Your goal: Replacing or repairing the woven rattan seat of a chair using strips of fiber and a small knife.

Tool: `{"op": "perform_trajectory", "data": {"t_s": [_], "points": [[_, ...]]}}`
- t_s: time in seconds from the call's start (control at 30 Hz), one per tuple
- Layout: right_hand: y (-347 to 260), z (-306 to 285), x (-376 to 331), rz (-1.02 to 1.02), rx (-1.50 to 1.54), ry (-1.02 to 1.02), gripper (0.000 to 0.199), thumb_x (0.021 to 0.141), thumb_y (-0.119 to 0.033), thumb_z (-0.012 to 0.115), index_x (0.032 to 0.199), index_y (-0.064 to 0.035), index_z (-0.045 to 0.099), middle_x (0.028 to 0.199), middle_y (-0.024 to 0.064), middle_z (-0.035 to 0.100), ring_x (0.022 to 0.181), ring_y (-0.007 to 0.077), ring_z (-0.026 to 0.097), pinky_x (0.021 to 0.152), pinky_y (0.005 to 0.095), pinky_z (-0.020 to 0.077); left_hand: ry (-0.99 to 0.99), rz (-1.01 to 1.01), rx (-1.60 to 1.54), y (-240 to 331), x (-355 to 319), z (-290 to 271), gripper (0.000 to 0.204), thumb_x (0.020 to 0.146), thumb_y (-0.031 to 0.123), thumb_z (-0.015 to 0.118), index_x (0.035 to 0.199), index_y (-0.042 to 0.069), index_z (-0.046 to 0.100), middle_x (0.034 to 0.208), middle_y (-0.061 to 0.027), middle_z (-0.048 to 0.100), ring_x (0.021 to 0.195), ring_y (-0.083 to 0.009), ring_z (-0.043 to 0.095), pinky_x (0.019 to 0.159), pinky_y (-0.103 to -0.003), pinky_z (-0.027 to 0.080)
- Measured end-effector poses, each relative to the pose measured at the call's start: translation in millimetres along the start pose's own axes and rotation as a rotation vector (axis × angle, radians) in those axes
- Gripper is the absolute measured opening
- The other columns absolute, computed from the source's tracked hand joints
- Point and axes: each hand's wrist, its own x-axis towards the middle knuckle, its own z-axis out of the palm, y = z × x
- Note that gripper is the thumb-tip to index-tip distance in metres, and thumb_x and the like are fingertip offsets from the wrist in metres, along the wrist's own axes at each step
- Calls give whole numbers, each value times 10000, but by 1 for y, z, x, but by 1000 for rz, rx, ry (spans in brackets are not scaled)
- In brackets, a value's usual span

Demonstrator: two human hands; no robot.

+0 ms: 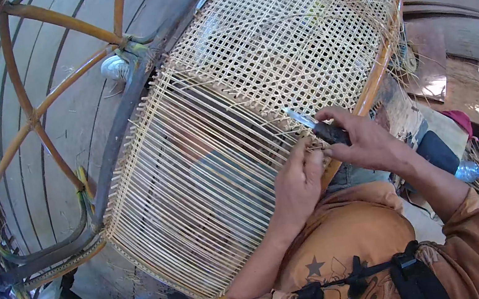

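Mid-frame, we're weaving cane (273,44) across the frame (379,71): our left hand (297,187) pinches strands, our right hand (364,142) grips a knife (317,128). Next, we judge, calls for careful trimming.

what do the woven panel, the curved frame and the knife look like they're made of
Woven panel: thin pale strips, probably split cane or rattan, matte and dry, with frayed loose ends at the edges.
Curved frame: round orange-brown poles, likely rattan, glossy as if varnished, bound at the joints.
Knife in the right hand: bright blade, seemingly steel; dark handle, material unclear.
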Motion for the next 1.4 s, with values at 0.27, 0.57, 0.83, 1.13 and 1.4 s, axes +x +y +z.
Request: {"op": "perform_trajectory", "data": {"t_s": [0.27,0.57,0.83,1.13,1.4], "points": [[-25,1,28,-130,-352,-59,336,779,-106,518,1098,-2,536,871,210,614,831,343,616,739,392,487,-147,-598,-840,-2,40,3,500,969,433,265,805,43,533,612,-32,538,472,-104,497,416,-221,381],[-47,-2,51,-128,-586,-143,182,778,-132,525,883,15,553,741,220,605,717,385,605,659,442,490,-33,-646,-991,-8,52,6,307,927,282,391,916,34,570,810,-52,576,725,-146,542,661,-307,464],[-49,8,50,-66,-540,-131,200,775,-147,535,875,25,555,734,237,597,700,395,601,642,457,486,-11,-754,-1030,-12,62,3,355,928,320,369,855,28,558,712,-64,576,560,-156,562,475,-280,460],[-41,22,45,-47,-456,-30,214,767,-102,516,941,21,533,749,255,576,747,412,581,681,463,471,-82,-596,-784,-28,61,1,269,908,252,459,930,9,571,851,-84,574,744,-164,564,640,-312,481],[-46,26,29,-111,-599,-1,302,822,-173,554,1055,12,508,971,232,571,764,396,588,685,441,495,-85,-657,-882,-33,57,3,341,925,329,463,1025,16,551,928,-83,584,830,-168,577,717,-316,499]]}}
